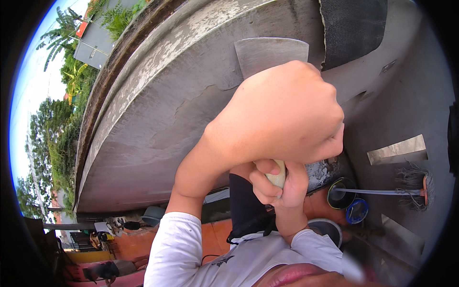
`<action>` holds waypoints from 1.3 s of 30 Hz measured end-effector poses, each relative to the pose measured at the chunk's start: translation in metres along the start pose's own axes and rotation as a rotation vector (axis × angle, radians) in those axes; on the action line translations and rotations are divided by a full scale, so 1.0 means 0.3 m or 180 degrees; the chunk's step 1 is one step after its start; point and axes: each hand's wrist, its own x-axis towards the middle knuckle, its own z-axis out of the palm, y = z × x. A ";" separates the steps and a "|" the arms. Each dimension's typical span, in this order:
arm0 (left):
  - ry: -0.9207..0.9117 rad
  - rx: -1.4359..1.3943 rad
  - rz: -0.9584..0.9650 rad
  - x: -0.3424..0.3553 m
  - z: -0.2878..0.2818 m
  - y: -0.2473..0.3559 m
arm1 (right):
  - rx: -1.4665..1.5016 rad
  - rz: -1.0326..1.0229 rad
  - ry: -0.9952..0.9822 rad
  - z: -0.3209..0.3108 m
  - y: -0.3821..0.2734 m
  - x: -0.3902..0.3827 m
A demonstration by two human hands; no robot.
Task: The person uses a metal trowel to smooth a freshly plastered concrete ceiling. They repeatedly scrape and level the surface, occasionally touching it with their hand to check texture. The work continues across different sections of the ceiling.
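Weathered grey wall (pixel 158 138).
Right hand (pixel 292 187) grips a pale green object (pixel 277 177); left hand (pixel 291 110) curls, its hold unclear.

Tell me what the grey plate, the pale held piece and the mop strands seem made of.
Grey plate: likely dull metal; flat, crisp-edged.
Pale piece in the right hand: perhaps matte plant matter; the pale surface leaves this open.
Mop strands: probably textile yarn; matte, grey, stringy.

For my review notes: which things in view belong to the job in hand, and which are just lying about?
Job in hand:
pale rounded thing, gripped by the right hand
left hand, curled, palm side hidden

Apparently just lying about:
mop
dark bucket
blue-rimmed bucket
round grey container
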 end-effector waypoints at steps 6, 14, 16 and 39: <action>0.0496 -0.0227 0.0606 -0.077 0.111 -0.005 | -0.0696 -0.0101 -0.0052 -0.212 0.012 -0.056; 0.2301 0.1448 -0.1359 -0.194 0.162 0.024 | -0.2090 -0.0472 0.1043 -0.504 -0.161 -0.482; 0.1765 0.1482 -0.1727 -0.167 0.233 0.036 | -0.2303 -0.0533 0.1386 -0.520 -0.196 -0.569; 0.2773 -0.2754 -0.2160 -0.388 0.558 0.430 | -0.5612 -0.2115 -0.0989 -0.039 -0.206 -0.007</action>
